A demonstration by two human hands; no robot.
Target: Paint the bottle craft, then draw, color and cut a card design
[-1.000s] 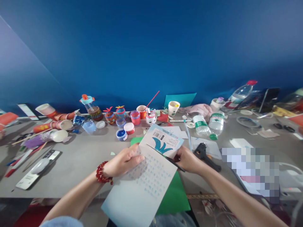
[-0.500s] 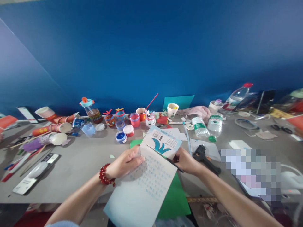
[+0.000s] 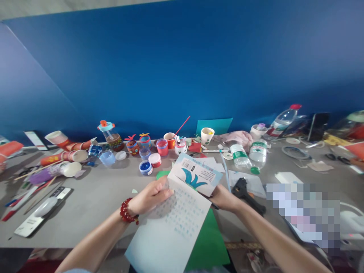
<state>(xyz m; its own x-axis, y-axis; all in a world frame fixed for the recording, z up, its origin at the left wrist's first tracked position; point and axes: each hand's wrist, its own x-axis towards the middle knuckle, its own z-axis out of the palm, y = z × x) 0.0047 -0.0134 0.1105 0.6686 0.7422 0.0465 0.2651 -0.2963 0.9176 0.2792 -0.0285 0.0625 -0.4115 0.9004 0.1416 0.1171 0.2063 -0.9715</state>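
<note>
Both my hands hold a white printed booklet (image 3: 173, 227) over the grey table (image 3: 93, 193). My left hand (image 3: 149, 195), with a red bead bracelet on its wrist, pinches the booklet's left edge, thumb on the page. The booklet's top flap (image 3: 196, 174), with a barcode and a blue leaf shape, is folded up and back. My right hand (image 3: 223, 197) grips the right edge under that flap, fingers closed, and also holds a thin dark pen (image 3: 213, 205). A green paper sheet (image 3: 209, 240) lies beneath the booklet.
Paint pots (image 3: 146, 167) and decorated cups (image 3: 162, 146) line the back of the table. Paper cups (image 3: 68, 155) and sticks lie at the left. A black glue gun (image 3: 247, 191) sits just right of my right hand, and plastic bottles (image 3: 250, 153) lie behind it.
The top flap has bent further back over my right hand. The view has dropped slightly. Both hands keep their hold.
</note>
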